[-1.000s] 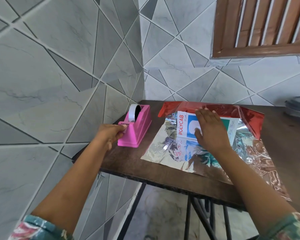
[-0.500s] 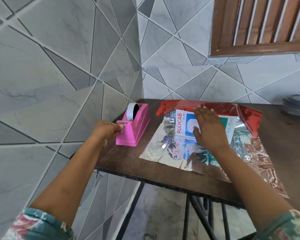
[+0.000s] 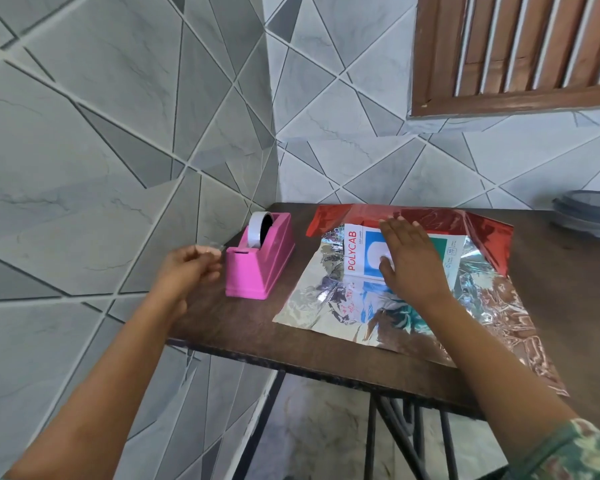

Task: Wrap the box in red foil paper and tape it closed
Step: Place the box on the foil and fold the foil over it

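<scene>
Meanwhile, the left hand [image 3: 187,271] pinched a strip of clear tape [image 3: 214,244] just beside the pink dispenser [image 3: 260,265], while the right hand [image 3: 409,261] lay flat, fingers straight, on the box [image 3: 355,252], under which the foil [image 3: 312,306] spread silver side up.

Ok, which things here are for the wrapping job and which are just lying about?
For the job: box, foil paper, pink tape dispenser, tape strip in the left hand.
Lying about: grey container at the far right.
</scene>
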Demonstrator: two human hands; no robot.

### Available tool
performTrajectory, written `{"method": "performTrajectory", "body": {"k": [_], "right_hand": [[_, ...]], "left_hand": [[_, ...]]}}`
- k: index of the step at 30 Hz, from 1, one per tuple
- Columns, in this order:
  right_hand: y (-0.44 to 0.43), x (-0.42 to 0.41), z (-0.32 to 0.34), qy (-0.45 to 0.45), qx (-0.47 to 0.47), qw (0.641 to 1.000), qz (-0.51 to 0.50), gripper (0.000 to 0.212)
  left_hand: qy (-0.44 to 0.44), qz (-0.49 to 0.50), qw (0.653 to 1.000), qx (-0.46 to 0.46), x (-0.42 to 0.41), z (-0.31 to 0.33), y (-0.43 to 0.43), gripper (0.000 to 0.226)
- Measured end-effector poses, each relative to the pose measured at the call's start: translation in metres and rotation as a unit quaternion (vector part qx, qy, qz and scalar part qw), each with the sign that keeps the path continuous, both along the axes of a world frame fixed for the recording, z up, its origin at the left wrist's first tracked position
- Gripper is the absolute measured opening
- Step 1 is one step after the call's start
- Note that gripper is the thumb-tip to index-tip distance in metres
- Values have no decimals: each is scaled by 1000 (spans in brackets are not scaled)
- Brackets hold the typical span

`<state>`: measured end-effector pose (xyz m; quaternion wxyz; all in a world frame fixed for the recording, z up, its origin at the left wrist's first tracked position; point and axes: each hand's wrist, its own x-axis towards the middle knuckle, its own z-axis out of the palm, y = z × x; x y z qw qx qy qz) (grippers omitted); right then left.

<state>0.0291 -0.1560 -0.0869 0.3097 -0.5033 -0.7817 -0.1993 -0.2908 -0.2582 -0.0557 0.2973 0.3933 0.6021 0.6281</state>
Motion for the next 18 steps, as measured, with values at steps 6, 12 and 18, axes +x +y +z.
{"method": "performTrajectory", "body": {"k": [6, 12, 18], "right_hand": [[-6, 0, 4, -4, -9, 1000, 1, 62], [-6, 2, 8, 11, -1, 1000, 28, 60], [-3, 4, 7, 2, 12, 999, 31, 57]], "left_hand": [[225, -223, 944, 89, 91, 55, 27, 7], [436, -240, 863, 90, 138, 62, 77, 11], [507, -196, 835, 87, 143, 56, 100, 53]]}}
